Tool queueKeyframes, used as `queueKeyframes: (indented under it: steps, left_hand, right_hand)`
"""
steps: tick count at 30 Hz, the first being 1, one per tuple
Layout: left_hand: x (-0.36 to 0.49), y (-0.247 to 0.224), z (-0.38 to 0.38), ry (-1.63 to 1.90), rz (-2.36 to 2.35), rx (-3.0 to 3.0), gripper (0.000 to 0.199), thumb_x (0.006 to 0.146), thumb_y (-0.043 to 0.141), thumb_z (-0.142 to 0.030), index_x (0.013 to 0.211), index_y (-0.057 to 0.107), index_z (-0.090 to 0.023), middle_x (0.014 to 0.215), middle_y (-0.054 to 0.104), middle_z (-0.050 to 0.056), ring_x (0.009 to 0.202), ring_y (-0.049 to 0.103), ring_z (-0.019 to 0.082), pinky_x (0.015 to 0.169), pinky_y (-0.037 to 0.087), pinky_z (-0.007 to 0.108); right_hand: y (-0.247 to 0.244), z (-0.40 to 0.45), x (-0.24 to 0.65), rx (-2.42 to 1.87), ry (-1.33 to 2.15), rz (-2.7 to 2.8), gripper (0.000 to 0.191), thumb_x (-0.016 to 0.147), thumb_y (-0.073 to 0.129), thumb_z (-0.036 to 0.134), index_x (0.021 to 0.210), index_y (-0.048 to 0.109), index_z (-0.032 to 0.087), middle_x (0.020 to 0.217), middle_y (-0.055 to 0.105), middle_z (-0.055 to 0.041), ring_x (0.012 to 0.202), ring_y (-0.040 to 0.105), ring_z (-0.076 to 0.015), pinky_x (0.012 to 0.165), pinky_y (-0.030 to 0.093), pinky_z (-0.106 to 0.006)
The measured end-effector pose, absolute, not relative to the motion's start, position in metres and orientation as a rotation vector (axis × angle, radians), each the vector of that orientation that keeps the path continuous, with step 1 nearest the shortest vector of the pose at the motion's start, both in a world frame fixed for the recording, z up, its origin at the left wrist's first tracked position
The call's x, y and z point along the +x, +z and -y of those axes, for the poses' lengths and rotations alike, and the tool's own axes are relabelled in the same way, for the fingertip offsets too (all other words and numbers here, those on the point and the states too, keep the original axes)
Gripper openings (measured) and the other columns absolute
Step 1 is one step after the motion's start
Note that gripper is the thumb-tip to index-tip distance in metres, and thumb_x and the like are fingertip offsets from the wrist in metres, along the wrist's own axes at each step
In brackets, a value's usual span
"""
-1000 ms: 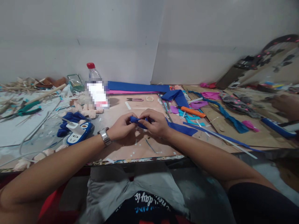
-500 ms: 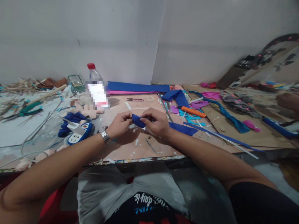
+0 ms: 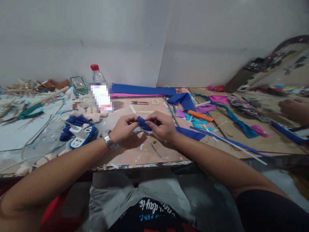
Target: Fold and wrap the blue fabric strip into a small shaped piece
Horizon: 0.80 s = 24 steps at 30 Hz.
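Note:
A small folded piece of blue crepe paper or cloth (image 3: 144, 124) is held up between my two hands over the middle of the table. Thumb and fingers of my left hand (image 3: 125, 126) pinch its left end. My right hand (image 3: 162, 125) grips the other end, its thumb pressed on the front; the fingers behind are partly hidden. Beyond my hands lie small thread snips (image 3: 140, 103) and a roll of tape (image 3: 155, 102). A blue strip (image 3: 190, 132) of like material lies beside my right wrist.
A power strip with a plug (image 3: 83, 137) sits left of my left wrist. Behind it stand a red-capped bottle (image 3: 95, 67) and a lit phone (image 3: 101, 96). Green-handled pliers (image 3: 29, 112) lie far left, an orange cutter (image 3: 200, 116) right. Another person's hand (image 3: 293, 108) shows at the right edge.
The blue piece has turned slightly and looks more pinched in the middle, with my fingers shifted a little. The other person's hand at the right has moved slightly left.

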<state>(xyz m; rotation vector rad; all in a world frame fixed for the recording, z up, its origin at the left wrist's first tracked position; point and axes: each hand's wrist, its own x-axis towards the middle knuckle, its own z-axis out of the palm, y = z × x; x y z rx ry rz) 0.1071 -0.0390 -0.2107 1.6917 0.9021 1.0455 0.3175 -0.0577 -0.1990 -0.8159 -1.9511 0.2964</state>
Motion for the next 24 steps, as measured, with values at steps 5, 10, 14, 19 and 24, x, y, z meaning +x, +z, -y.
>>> queueKeyframes:
  steps: [5, 10, 14, 19, 24]
  left_hand:
    - [0.1042, -0.2118, 0.0356, 1.012, -0.933, 1.641, 0.014, 0.078, 0.059, -0.023, 0.066, 0.064, -0.017, 0.063, 0.057, -0.001, 0.061, 0.05, 0.013, 0.059, 0.039, 0.025]
    - [0.1036, -0.2123, 0.0355, 1.01, -0.909, 1.542, 0.02, 0.084, 0.068, -0.036, 0.077, 0.068, -0.017, 0.067, 0.06, 0.001, 0.061, 0.052, 0.013, 0.057, 0.04, 0.025]
    - [0.1057, -0.2123, 0.0357, 1.028, -0.94, 1.493, 0.02, 0.082, 0.071, -0.037, 0.077, 0.069, -0.018, 0.066, 0.06, 0.001, 0.06, 0.053, 0.013, 0.056, 0.04, 0.025]
    - [0.1066, -0.2121, 0.033, 1.077, -0.9, 1.292, 0.014, 0.082, 0.067, -0.031, 0.075, 0.066, -0.018, 0.069, 0.061, 0.001, 0.064, 0.056, 0.013, 0.061, 0.045, 0.025]
    - [0.1043, -0.2118, 0.0335, 0.975, -0.819, 1.441, 0.015, 0.081, 0.068, -0.03, 0.086, 0.071, -0.017, 0.08, 0.068, 0.002, 0.073, 0.06, 0.015, 0.069, 0.049, 0.027]
  right_hand:
    - [-0.1997, 0.0566, 0.3184, -0.819, 0.274, 1.924, 0.015, 0.096, 0.07, 0.035, 0.094, 0.073, 0.021, 0.084, 0.072, -0.0029, 0.068, 0.06, -0.0137, 0.063, 0.048, -0.027]
    - [-0.2006, 0.0564, 0.318, -0.838, 0.296, 1.95, 0.016, 0.097, 0.069, 0.036, 0.094, 0.073, 0.021, 0.085, 0.073, -0.0027, 0.068, 0.06, -0.0135, 0.063, 0.048, -0.027]
    - [-0.2013, 0.0557, 0.3182, -0.821, 0.307, 1.96, 0.016, 0.097, 0.069, 0.036, 0.095, 0.073, 0.021, 0.085, 0.073, -0.0024, 0.068, 0.059, -0.0134, 0.064, 0.048, -0.028]
    - [-0.2002, 0.0551, 0.3178, -0.842, 0.297, 1.906, 0.016, 0.096, 0.069, 0.036, 0.093, 0.073, 0.021, 0.083, 0.071, -0.0031, 0.069, 0.059, -0.0145, 0.061, 0.047, -0.028]
    - [-0.1992, 0.0553, 0.3174, -0.839, 0.264, 1.877, 0.017, 0.096, 0.07, 0.037, 0.091, 0.071, 0.021, 0.082, 0.069, -0.0029, 0.072, 0.059, -0.0159, 0.066, 0.048, -0.031]
